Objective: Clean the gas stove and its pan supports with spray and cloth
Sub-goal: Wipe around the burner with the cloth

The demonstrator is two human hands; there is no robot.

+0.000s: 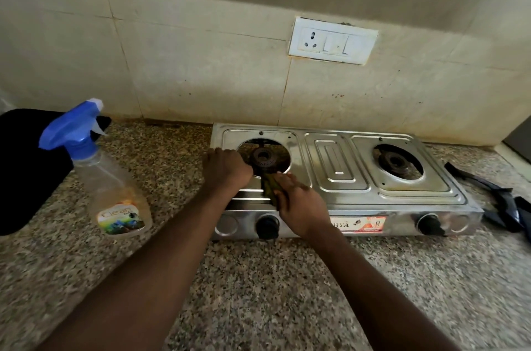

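Hands lay close together over the near left part of the gas stove [330, 167], not quite touching. The left hand [227, 167] rested on the steel top at the left rim of the left burner [263, 159], knuckles up and fingers bent downward; whether they gripped anything I could not tell. The right hand [301, 207] held a dark green cloth [270, 185], fingers curled over it, with the cloth pressed to the stove top just near of that burner. Below the hands, on the stove's front panel, sat a black knob [267, 225], and a second knob [429, 224] sat far to the right, under the right burner [398, 162]. Between the knobs a red and white sticker [365, 225] showed letters partly hidden by the right wrist; only "IYA" could be read. Both burners stood bare, without supports on them. To the left of the stove, a clear spray bottle [115, 184] with a blue trigger head stood on the speckled granite counter [258, 293], its label reading "Clean". Farther left lay a black object [26, 167]. To the right of the stove lay dark, angular pieces [502, 207], too unclear to name. On the tiled wall behind hung a white socket plate [333, 40] with two switches.
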